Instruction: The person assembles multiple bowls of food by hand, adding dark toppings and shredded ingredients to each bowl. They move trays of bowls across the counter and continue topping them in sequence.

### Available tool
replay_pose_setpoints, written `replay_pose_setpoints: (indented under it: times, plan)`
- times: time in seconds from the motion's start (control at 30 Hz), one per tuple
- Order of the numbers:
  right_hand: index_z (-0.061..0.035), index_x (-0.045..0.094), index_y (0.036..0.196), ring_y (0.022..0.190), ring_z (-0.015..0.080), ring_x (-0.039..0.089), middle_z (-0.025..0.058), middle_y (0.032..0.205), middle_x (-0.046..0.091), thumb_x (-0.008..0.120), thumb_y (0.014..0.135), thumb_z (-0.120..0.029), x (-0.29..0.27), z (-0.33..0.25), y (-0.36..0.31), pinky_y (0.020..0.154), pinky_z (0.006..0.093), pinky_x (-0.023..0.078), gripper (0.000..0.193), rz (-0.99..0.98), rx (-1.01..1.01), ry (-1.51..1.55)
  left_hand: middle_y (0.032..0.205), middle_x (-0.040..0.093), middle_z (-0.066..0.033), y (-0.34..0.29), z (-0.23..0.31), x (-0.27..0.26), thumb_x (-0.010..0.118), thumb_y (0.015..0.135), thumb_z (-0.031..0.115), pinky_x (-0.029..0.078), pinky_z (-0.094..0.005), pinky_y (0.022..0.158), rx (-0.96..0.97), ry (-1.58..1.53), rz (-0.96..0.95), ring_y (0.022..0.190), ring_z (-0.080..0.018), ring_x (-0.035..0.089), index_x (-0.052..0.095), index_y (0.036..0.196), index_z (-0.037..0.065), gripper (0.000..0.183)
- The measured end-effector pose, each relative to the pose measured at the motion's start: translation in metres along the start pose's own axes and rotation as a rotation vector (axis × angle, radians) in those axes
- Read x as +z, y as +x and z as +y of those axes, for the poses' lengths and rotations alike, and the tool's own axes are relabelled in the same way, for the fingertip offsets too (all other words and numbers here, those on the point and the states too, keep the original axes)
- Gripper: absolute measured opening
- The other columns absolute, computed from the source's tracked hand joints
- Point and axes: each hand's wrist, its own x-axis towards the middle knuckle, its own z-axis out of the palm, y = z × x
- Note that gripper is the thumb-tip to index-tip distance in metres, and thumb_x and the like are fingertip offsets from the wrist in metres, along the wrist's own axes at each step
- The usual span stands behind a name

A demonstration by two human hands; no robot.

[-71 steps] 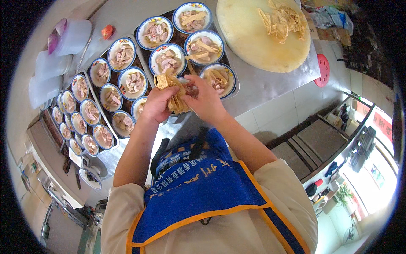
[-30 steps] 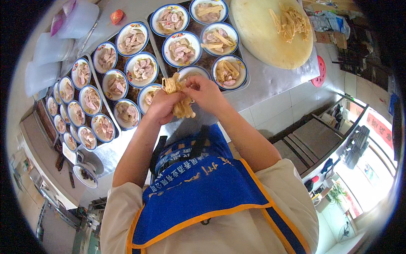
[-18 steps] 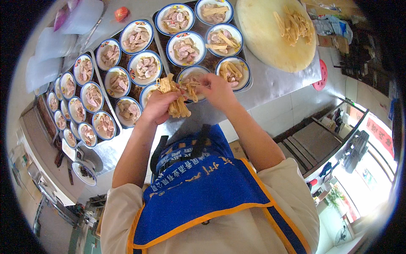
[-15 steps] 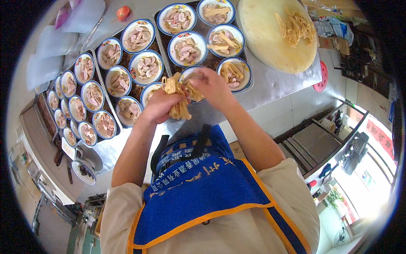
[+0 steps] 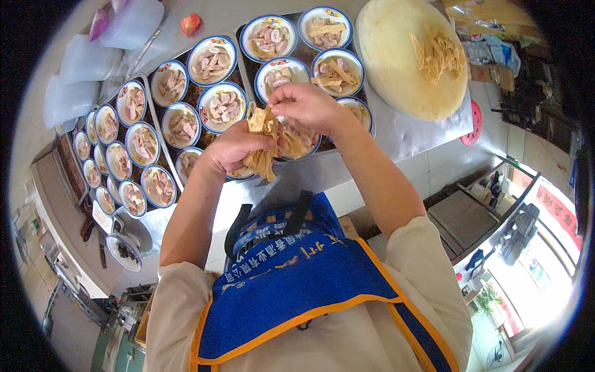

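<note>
My left hand point(image 5: 238, 149) is wrapped round a bunch of yellowish tofu skin strips point(image 5: 263, 162), held over the front edge of a tray of bowls. At the top of that bunch, my right hand point(image 5: 307, 106) pinches with thumb and fingertips. Just beneath my hands a blue-rimmed bowl point(image 5: 315, 149) is partly hidden, with meat slices and some strips showing in it. Beyond my right hand, a bowl point(image 5: 338, 71) holds meat topped with strips, as does the bowl point(image 5: 325, 28) behind it. The bowl point(image 5: 223, 106) to the left holds sliced meat alone.
Several more bowls of meat stand on dark trays point(image 5: 245, 65) to the left. At the right is a round board point(image 5: 396, 80) with a pile of strips point(image 5: 439, 54). Translucent containers point(image 5: 90, 59) and a red bundle point(image 5: 191, 24) lie at the back left.
My right hand has moved from over the near bowl up to the top of the bunch. My left hand still grips the strips. The view has shifted slightly.
</note>
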Motion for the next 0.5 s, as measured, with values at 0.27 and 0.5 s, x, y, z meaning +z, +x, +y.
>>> replay_pose_setpoints:
  times: [0.27,0.5]
  plan:
    - [-0.0007,0.068,0.108,0.065,0.0075,0.053,0.0006,0.08,0.063,0.066,0.095,-0.018,-0.025,0.008,0.025,0.058,0.0246,0.043,0.022,0.231,0.103,0.219,0.101,0.069,-0.0104,0.005,0.002,-0.02,0.071,0.084,0.01,0.058,-0.0339,0.076,-0.005,-0.031,0.09,0.086,-0.0225,0.069,0.058,0.121,0.001,0.041]
    - [-0.005,0.068,0.112,0.098,0.0397,0.067,0.0216,0.101,0.07,0.058,0.091,-0.022,-0.039,0.004,0.031,0.087,0.0472,0.053,0.029,0.365,-0.142,-0.642,0.099,0.069,-0.0107,0.001,0.015,-0.026,0.068,0.083,0.004,0.057,-0.0361,0.078,0.012,-0.057,0.144,0.086,-0.0241,0.069,0.059,0.119,0.001,0.037]
